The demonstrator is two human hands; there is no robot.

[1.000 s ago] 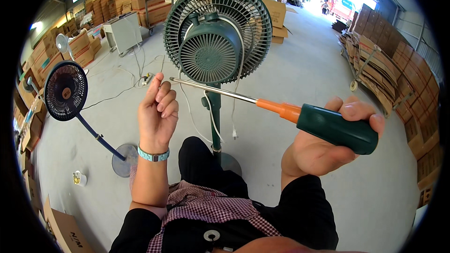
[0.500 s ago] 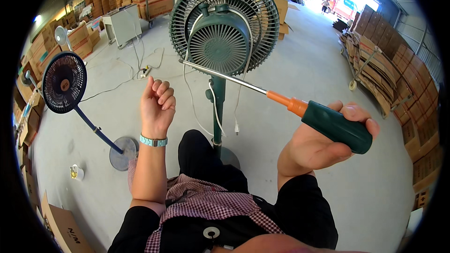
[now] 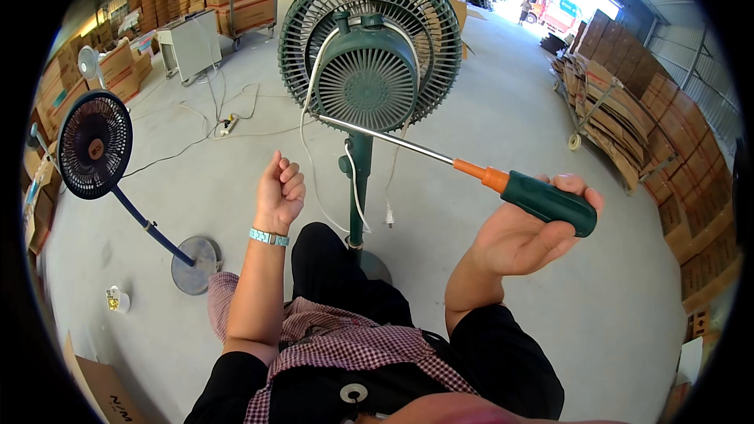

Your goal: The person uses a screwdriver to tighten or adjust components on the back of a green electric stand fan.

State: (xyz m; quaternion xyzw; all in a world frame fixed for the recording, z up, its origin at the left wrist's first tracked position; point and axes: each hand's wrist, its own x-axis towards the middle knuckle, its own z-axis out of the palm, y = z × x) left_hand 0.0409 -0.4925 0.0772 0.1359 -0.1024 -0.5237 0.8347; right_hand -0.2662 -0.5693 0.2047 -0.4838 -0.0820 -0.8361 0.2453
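A long screwdriver (image 3: 550,202) with a green handle, orange collar and metal shaft is gripped in my right hand (image 3: 506,242). Its shaft points left, and the tip overlaps the lower edge of the green pedestal fan's (image 3: 367,78) round rear housing; whether it touches, I cannot tell. That fan stands upright before me with its back facing me, and a white cord (image 3: 317,169) loops over the housing and hangs beside the pole. My left hand (image 3: 280,192), a turquoise band on its wrist, is held up left of the pole with curled fingers; anything inside them is hidden.
A dark blue pedestal fan (image 3: 96,145) stands at left, near a small white cup (image 3: 118,299) of yellowish pieces. Cables and a power strip (image 3: 228,125) lie on the floor. A trolley of flattened cardboard (image 3: 616,122) and stacked cartons (image 3: 699,196) line the right.
My left hand has shifted right and lower, its fingers still curled. My right hand has moved left with the screwdriver. The whole view has shifted slightly.
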